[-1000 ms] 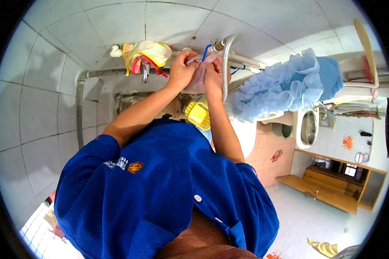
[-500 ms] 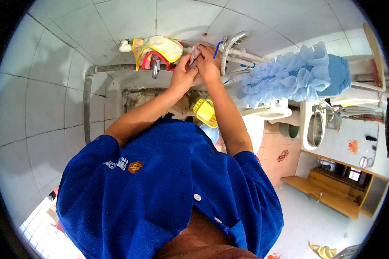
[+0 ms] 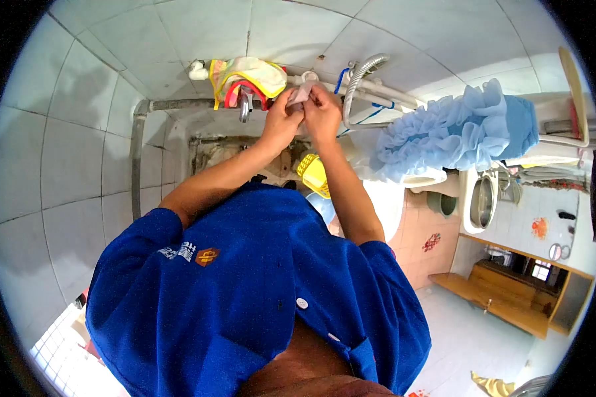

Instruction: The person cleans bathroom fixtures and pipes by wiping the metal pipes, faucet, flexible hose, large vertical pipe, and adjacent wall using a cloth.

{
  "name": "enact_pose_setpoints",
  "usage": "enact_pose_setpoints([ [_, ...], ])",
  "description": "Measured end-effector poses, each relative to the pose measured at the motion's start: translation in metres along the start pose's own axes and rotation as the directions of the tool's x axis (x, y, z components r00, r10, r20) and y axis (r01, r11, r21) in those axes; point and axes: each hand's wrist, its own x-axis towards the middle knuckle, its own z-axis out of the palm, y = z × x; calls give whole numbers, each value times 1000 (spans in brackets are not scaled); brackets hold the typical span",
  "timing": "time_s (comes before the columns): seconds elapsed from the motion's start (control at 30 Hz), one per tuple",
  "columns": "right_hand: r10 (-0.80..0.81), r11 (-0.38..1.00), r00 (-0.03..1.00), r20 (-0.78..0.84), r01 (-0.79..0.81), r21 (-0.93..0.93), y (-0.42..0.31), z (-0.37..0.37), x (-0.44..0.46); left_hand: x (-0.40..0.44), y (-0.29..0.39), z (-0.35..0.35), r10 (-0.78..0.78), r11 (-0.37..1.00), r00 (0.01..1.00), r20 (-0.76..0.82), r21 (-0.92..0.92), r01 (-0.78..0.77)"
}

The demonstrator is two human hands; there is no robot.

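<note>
A pale pinkish cloth (image 3: 302, 92) is bunched between my two hands near the pipes on the tiled wall. My left hand (image 3: 282, 122) pinches it from the left, fingers closed. My right hand (image 3: 323, 116) grips it from the right, its fingers curled over the fabric. Just left of the hands, a yellow-edged cloth (image 3: 250, 74) hangs over the wall pipe, above a metal tap (image 3: 245, 108). To the right, a grey flexible hose (image 3: 355, 83) curves down beside a blue tie (image 3: 340, 81).
A yellow basket (image 3: 313, 175) sits below my right forearm. The ruffled blue cover (image 3: 444, 132) juts out on the right. Beyond it are a white washbasin (image 3: 469, 205), a dark green bucket (image 3: 442, 204) and a wooden cabinet (image 3: 490, 298). A grey pipe (image 3: 138, 159) runs down the left wall.
The cloth and both hands have moved away from the blue tie and hose, leftward toward the hanging cloth. The camera view has shifted slightly.
</note>
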Motion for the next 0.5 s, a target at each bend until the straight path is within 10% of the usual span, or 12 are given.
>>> enact_pose_setpoints([
  [0.1, 226, 800, 964, -141, -101, 591, -13, 7, -9, -6, 2, -1, 136, 989, 989, -54, 65, -133],
  [0.37, 483, 568, 869, -108, -217, 794, -5, 4, -2, -25, 18, -3, 326, 828, 939, 108, 448, -338],
  [0.5, 500, 419, 852, 153, -393, 819, -18, -2, 8, 3, 19, 7, 438, 742, 899, 23, 556, -375],
])
